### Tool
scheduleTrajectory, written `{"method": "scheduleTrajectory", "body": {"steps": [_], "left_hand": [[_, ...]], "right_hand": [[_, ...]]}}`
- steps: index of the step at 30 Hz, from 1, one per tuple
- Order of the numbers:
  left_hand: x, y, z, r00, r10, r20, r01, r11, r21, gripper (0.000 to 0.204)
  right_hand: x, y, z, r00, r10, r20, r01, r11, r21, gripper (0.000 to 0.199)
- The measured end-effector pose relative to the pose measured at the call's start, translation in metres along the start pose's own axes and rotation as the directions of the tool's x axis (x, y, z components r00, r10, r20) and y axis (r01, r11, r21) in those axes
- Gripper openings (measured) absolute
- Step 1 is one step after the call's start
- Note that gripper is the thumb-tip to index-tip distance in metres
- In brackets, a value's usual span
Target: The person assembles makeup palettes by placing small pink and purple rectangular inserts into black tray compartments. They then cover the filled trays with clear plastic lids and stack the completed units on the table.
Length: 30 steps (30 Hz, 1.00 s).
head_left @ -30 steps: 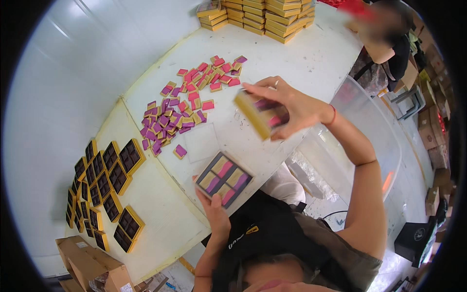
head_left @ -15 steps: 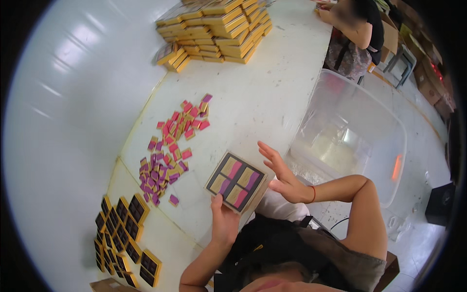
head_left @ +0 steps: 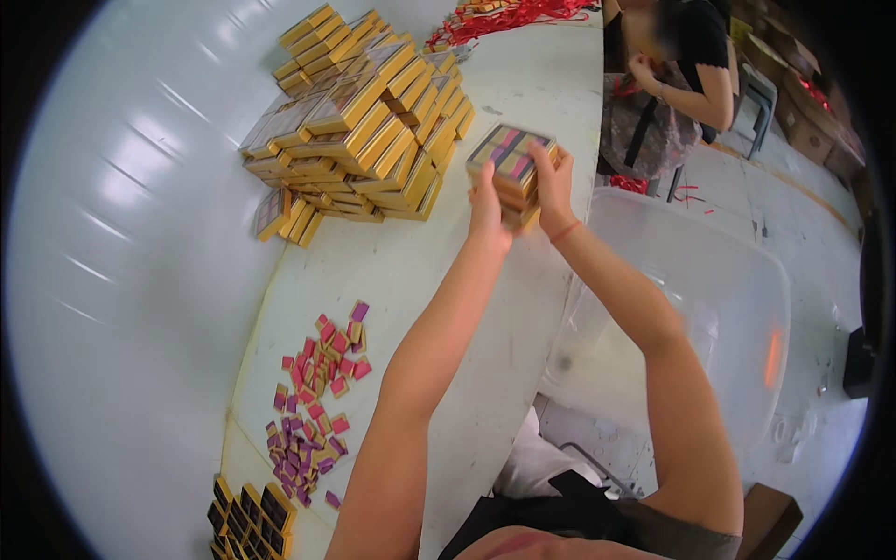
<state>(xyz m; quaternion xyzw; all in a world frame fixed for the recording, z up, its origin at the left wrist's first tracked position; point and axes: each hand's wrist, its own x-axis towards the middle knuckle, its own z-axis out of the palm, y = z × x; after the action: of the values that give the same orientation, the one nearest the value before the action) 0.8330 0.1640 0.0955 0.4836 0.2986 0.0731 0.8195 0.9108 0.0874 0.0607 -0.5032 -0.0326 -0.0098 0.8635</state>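
Observation:
Between my two hands is a small stack of flat gold-sided boxes (head_left: 509, 154), its top showing pink and purple squares. My left hand (head_left: 487, 210) grips the near left side, thumb on the top edge. My right hand (head_left: 553, 187) clasps the right side, also with the thumb on top. The stack looks a little blurred, and I cannot tell whether it touches the table. To its left rises a large pile of similar gold boxes (head_left: 359, 140). Small pink and gold wrapped squares (head_left: 327, 359) and purple ones (head_left: 297, 457) lie scattered nearer on the table.
Black-and-gold trays (head_left: 252, 513) lie at the lower left. Red ribbons (head_left: 523, 19) are at the table's far end. A big clear plastic bin (head_left: 691, 247) stands right of the table edge. Beyond it sits another person (head_left: 714, 79). A cardboard box (head_left: 770, 523) is at lower right.
My hands have moved far forward with the boxes, toward the pile. My right hand, which was open beside them, now grips them. The view has shifted, showing more of the pile and the ribbons.

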Motion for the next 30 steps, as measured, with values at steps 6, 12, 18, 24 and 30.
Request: {"method": "scheduleTrajectory", "body": {"steps": [6,12,18,24,30], "left_hand": [[0.134,0.048,0.044,0.998,0.032,0.047,-0.037,0.995,0.097,0.084],[0.185,0.023,0.007,0.835,0.459,0.304,-0.527,0.827,0.198,0.067],[0.057,-0.111,-0.011,0.769,0.338,0.543,-0.633,0.525,0.569,0.091],[-0.255,-0.107,-0.157,0.784,0.343,0.517,-0.610,0.577,0.543,0.059],[-0.481,-0.086,-0.368,0.443,0.754,-0.486,0.054,0.518,0.854,0.048]], "right_hand": [[0.152,0.045,0.052,0.990,0.080,-0.114,-0.070,0.994,0.085,0.059],[0.239,0.089,0.094,0.956,0.197,0.215,-0.209,0.977,0.033,0.083],[0.251,0.097,0.050,0.822,0.279,0.496,-0.354,0.933,0.063,0.095],[0.263,0.090,0.011,0.865,0.342,0.368,-0.361,0.932,-0.019,0.085],[0.056,0.026,0.032,0.921,0.346,0.180,-0.333,0.938,-0.102,0.065]]}}
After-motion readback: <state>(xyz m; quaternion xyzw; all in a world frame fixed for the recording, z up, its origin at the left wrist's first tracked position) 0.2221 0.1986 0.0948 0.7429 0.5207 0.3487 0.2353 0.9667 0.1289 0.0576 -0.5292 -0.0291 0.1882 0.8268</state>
